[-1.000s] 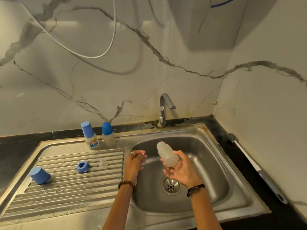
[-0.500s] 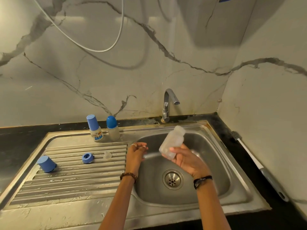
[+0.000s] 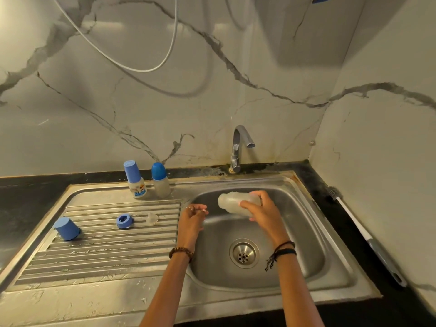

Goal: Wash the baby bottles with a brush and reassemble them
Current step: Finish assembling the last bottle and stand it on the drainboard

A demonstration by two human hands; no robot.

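**Tipping the bottle out over the sink**

The right hand has its fingers wrapped round the bare bottle, which lies nearly flat above the basin; which end is the mouth I cannot tell. The left hand hangs just beside it over the basin's edge, fingers loosely curled and holding nothing that I can make out. No water shows at the tap.

This looks like draining or shaking out. To do it well I would tip the mouth lower than the base, keep it over the basin and not over the drainboard, and hold the middle firmly, since a wet plastic wall slips.

The brush lies on the table at the right, well apart from both hands. The blue ring, the clear teat and the loose cap wait on the drainboard. Two capped bottles stand at the back rim.
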